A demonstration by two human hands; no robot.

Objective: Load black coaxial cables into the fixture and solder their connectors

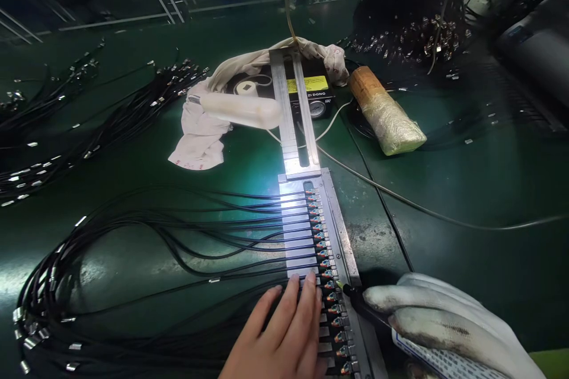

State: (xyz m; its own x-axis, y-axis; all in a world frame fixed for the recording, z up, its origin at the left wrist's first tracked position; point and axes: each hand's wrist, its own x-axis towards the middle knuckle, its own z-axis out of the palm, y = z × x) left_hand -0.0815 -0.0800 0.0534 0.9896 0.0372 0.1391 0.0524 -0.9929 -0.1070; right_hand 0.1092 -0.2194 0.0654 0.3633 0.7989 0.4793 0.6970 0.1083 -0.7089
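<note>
My bare left hand (287, 325) rests with spread fingers on the lower part of a metal fixture (300, 231), over some black cables. My right hand (448, 314), in a soiled white glove, is closed round a black pen-like tool (367, 308). The tool's tip is at the row of small connectors (331, 284) along the fixture, right beside my left fingertips. Black cables (178, 222) run from the connectors to the left, in parallel slots. A patterned item (444, 361) shows beneath the gloved hand.
A white lamp (242, 109) lights the fixture. Behind it are a cloth (200, 136) and a black box (317, 95). A wrapped roll (386, 112) lies to the right. Cable bundles lie at left (133, 106) and back right (409, 12). A thin cord (422, 207) crosses the green table (480, 249).
</note>
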